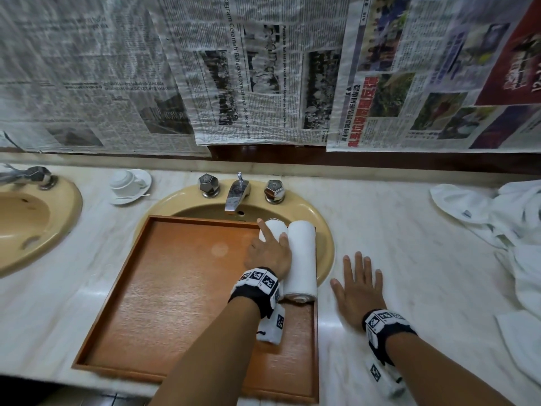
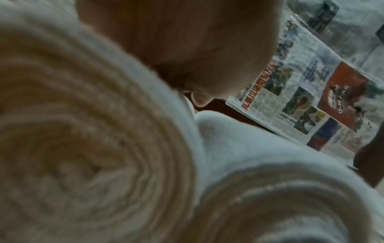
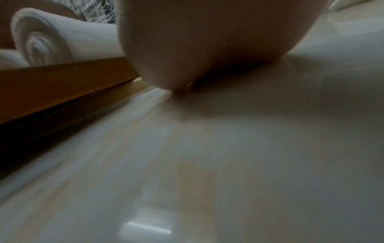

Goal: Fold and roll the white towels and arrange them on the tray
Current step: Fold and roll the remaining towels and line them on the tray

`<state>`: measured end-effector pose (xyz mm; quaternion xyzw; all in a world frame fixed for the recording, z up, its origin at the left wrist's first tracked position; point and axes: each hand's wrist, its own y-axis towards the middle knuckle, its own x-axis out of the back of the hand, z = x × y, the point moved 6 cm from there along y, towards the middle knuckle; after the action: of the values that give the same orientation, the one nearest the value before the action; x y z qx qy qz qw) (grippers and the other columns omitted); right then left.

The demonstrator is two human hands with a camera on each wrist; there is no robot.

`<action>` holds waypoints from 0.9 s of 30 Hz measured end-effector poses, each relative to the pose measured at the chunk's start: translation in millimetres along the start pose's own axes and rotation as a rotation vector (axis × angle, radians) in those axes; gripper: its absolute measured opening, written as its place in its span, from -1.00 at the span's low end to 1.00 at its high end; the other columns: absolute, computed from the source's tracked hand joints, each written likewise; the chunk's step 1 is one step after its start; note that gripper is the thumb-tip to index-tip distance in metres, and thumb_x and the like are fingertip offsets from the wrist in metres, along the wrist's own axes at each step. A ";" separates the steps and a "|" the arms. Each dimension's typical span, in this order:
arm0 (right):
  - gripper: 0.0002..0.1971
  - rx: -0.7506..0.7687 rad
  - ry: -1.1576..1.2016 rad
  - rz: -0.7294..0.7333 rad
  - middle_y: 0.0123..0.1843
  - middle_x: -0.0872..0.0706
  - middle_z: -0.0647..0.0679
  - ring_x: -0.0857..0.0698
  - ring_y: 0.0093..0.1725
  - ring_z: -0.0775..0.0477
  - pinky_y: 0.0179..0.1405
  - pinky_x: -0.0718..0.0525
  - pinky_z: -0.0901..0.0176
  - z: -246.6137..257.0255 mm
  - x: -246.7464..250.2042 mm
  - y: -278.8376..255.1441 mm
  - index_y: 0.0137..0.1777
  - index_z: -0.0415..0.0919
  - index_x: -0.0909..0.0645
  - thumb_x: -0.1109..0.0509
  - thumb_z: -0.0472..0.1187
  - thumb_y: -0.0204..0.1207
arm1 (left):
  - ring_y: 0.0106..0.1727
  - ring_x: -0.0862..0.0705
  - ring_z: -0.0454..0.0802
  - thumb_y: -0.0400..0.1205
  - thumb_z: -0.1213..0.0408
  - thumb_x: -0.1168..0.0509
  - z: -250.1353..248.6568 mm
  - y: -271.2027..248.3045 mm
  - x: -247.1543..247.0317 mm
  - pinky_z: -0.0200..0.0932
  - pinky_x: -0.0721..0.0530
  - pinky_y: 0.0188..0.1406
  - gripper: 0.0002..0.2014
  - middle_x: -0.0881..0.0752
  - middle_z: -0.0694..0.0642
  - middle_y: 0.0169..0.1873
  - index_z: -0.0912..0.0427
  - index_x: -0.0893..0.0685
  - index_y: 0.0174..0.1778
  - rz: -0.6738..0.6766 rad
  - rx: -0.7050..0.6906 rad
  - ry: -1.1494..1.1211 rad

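Observation:
A wooden tray (image 1: 164, 288) lies across the yellow sink (image 1: 322, 230). Two rolled white towels lie side by side along its right edge. My left hand (image 1: 268, 250) rests on top of the left roll (image 1: 275, 228), fingers stretched along it, and covers most of it. The right roll (image 1: 301, 259) touches it and lies free. The left wrist view shows both spiral ends close up, the left roll (image 2: 83, 148) and the right roll (image 2: 280, 205), under my palm (image 2: 187, 41). My right hand (image 1: 358, 285) lies flat on the marble counter (image 3: 228, 164) right of the tray, holding nothing.
Loose white towels (image 1: 503, 218) are heaped on the counter at the far right. The faucet (image 1: 238, 194) and its two knobs stand behind the tray. An upturned cup on a saucer (image 1: 128, 183) sits back left, beside a second sink (image 1: 29, 218). Newspaper covers the wall.

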<state>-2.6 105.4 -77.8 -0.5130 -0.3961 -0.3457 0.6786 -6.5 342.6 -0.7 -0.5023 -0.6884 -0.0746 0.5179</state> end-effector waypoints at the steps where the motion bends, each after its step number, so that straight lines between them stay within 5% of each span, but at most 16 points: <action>1: -0.30 -0.001 0.001 -0.005 0.68 0.61 -0.13 0.55 0.67 -0.16 0.68 0.39 -0.26 0.1 0.4 -0.1 0.71 -0.08 0.50 0.31 0.23 0.75 | 0.64 -0.24 0.36 0.78 -0.20 0.15 -3.1 -2.5 -0.2 0.27 -0.33 0.51 -0.26 -0.24 0.44 0.64 0.07 0.27 0.78 -0.036 -0.013 0.031; 5: -0.26 -0.001 -0.008 -0.036 0.68 0.59 -0.13 0.54 0.67 -0.15 0.68 0.40 -0.26 -1.6 -1.2 2.3 0.71 -0.08 0.49 0.44 0.29 0.66 | 0.58 -0.27 0.32 0.78 -0.21 0.13 -5.8 -4.8 -1.1 0.23 -0.37 0.44 -0.21 -0.30 0.35 0.61 0.22 0.20 0.78 -0.097 -0.108 0.075; 8: -0.12 0.003 -0.002 -0.038 0.69 0.59 -0.11 0.56 0.66 -0.12 0.67 0.43 -0.24 -5.3 -3.1 5.3 0.70 -0.07 0.51 0.61 0.37 0.42 | 0.69 -0.10 0.32 0.75 -0.24 0.15 -4.1 -6.3 0.7 0.31 -0.21 0.58 -0.20 -0.15 0.34 0.70 0.22 0.15 0.78 -0.121 -0.156 0.108; 13: -0.27 0.034 0.067 -0.098 0.74 0.49 -0.05 0.48 0.70 -0.08 0.69 0.39 -0.16 -10.1 1.1 1.9 0.76 0.00 0.37 0.22 0.30 0.72 | 0.75 0.29 0.30 0.78 -0.12 0.08 -37.9 -41.3 -10.6 0.43 0.14 0.68 -0.29 0.17 0.35 0.75 0.14 0.11 0.78 -0.145 -0.387 0.225; 20: -0.40 0.050 0.223 -0.162 0.80 0.00 -0.04 0.06 0.77 -0.07 0.71 0.04 -0.06 -54.0 34.6 -14.7 0.75 -0.04 -0.11 -0.10 0.06 0.75 | 0.77 0.22 0.27 0.79 0.00 -0.01 -108.5 -106.4 -64.4 0.30 0.09 0.73 -0.38 0.11 0.27 0.77 0.06 -0.07 0.78 -0.121 -0.737 0.341; 27: -0.49 -0.036 0.260 -0.345 0.75 -0.20 -0.10 -0.09 0.75 -0.14 0.70 -0.10 -0.12 -172.8 105.6 -22.1 0.67 -0.09 -0.32 -0.17 -0.03 0.74 | 0.78 0.13 0.25 0.83 0.04 0.04 -166.6 -117.6 -159.3 0.28 -0.02 0.73 -0.42 0.08 0.24 0.78 0.11 -0.05 0.78 0.046 -0.726 0.468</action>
<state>57.0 -74.1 -1.8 -0.4006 -0.3808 -0.5271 0.6455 2.8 84.0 -1.7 -0.6364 -0.4701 -0.4124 0.4515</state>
